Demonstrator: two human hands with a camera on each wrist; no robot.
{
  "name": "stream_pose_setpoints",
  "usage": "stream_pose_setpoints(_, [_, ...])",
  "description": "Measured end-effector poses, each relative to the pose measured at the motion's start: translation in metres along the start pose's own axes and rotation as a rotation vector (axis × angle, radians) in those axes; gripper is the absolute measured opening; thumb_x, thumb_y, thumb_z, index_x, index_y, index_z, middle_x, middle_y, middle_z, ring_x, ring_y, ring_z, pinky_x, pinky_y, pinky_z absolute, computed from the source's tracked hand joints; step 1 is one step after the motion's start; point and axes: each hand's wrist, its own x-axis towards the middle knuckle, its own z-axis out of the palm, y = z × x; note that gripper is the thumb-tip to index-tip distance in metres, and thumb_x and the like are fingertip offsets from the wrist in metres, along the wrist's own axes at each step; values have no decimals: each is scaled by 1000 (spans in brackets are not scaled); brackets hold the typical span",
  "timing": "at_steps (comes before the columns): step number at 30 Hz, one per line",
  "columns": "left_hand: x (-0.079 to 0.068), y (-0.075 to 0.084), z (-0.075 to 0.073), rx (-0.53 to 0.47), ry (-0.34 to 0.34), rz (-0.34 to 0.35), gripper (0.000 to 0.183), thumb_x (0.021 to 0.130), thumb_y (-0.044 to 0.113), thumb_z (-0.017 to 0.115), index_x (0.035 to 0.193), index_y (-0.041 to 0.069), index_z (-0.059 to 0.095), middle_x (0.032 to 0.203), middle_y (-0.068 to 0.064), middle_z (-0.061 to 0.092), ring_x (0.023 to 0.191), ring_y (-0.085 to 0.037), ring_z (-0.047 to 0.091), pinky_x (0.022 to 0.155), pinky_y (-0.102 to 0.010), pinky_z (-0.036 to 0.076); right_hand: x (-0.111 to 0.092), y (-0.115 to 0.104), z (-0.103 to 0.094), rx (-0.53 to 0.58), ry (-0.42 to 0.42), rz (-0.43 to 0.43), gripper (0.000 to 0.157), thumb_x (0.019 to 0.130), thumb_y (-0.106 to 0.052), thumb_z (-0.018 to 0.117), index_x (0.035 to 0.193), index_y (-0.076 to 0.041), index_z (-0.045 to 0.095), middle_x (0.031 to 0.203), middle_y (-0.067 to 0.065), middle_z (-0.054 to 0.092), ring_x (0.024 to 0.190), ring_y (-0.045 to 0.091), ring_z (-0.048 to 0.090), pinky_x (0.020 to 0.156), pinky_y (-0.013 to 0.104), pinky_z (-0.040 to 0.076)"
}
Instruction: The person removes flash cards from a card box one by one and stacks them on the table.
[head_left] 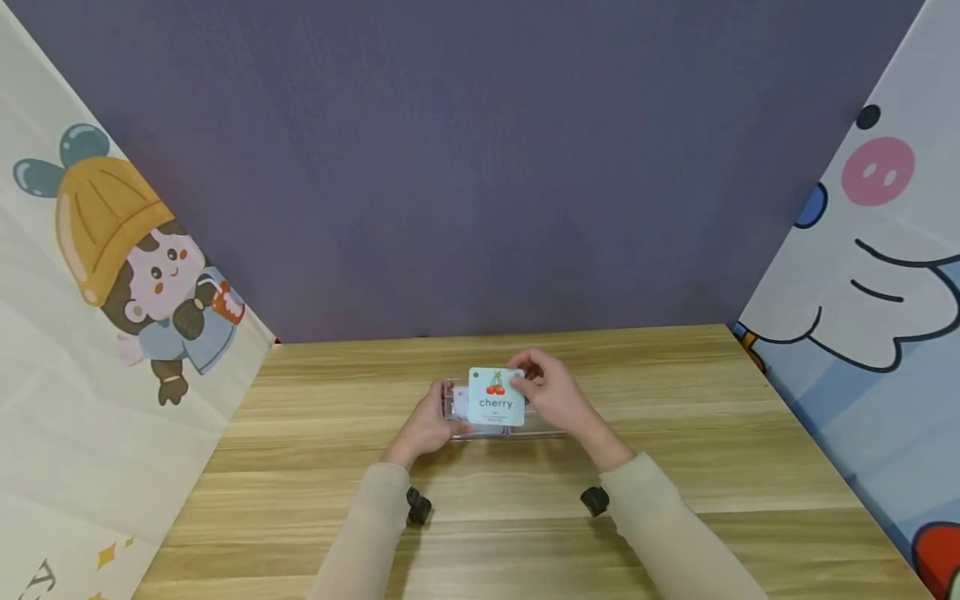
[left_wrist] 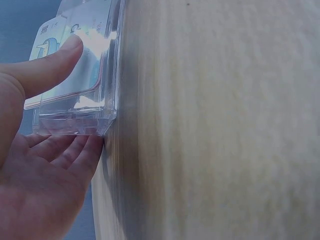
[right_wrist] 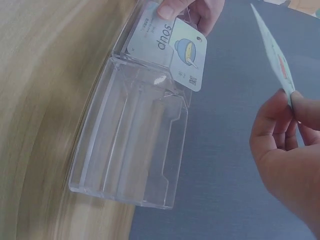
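Observation:
On the table stands a clear plastic box [right_wrist: 125, 145] with two compartments side by side. My left hand [head_left: 429, 427] grips its left end, with the thumb over a card and the other fingers against the end wall. That card, a soup card [right_wrist: 187, 55] with a blue bowl picture, lies in the left compartment; whether others lie under it, I cannot tell. Above the box, my right hand [head_left: 558, 396] pinches a pale cherry card [head_left: 491, 410] at its right edge between thumb and fingers. The right wrist view shows this card nearly edge-on, apart from the box.
The wood-grain table [head_left: 337, 508] extends around the box. A grey-purple panel [head_left: 480, 183] rises behind it. Printed cartoon sheets, one on the left [head_left: 67, 400] and one on the right [head_left: 900, 308], flank the table.

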Motion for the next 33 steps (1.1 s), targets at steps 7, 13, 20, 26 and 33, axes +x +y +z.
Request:
stream_pose_setpoints(7, [0, 1, 0, 3, -5, -11, 89, 79, 14, 87, 149, -2, 34, 129, -19, 58, 114, -32, 58, 109, -50, 42, -6, -3, -8, 33, -12, 3, 15, 95, 2, 65, 110, -3, 66, 90, 11, 57, 79, 25, 56, 62, 42, 59])
stream_pose_setpoints(13, [1, -1, 1, 6, -2, -6, 88, 80, 15, 87, 148, -2, 35, 126, -18, 59, 109, -30, 59, 106, -49, 44, -10, -5, -12, 36, -18, 22, 15, 96, 1, 66, 110, -4, 65, 92, 12, 57, 80, 25, 56, 61, 31, 56])
stream_pose_setpoints(20, [1, -1, 0, 1, -11, 11, 86, 80, 14, 87, 146, -4, 35, 123, -19, 59, 106, -29, 60, 103, -49, 46, -12, -8, -16, 18, -10, 11, 16, 95, 0, 67, 111, -3, 66, 92, 12, 58, 80, 25, 56, 61, 30, 56])
stream_pose_setpoints(26, [1, -2, 0, -8, -8, 3, 85, 80, 14, 87, 146, -3, 36, 123, -18, 59, 105, -28, 60, 103, -48, 46, -14, -13, -19, 16, -26, 29, 17, 96, -2, 67, 113, -4, 65, 94, 12, 59, 81, 25, 57, 62, 31, 57])
stream_pose_setpoints(33, [0, -1, 0, -21, -14, 8, 86, 81, 13, 86, 148, -4, 34, 126, -19, 59, 108, -28, 60, 104, -48, 46, -19, -16, -23, 58, -50, 82, 18, 96, 0, 66, 114, -3, 65, 99, 12, 62, 85, 24, 58, 65, 34, 59])
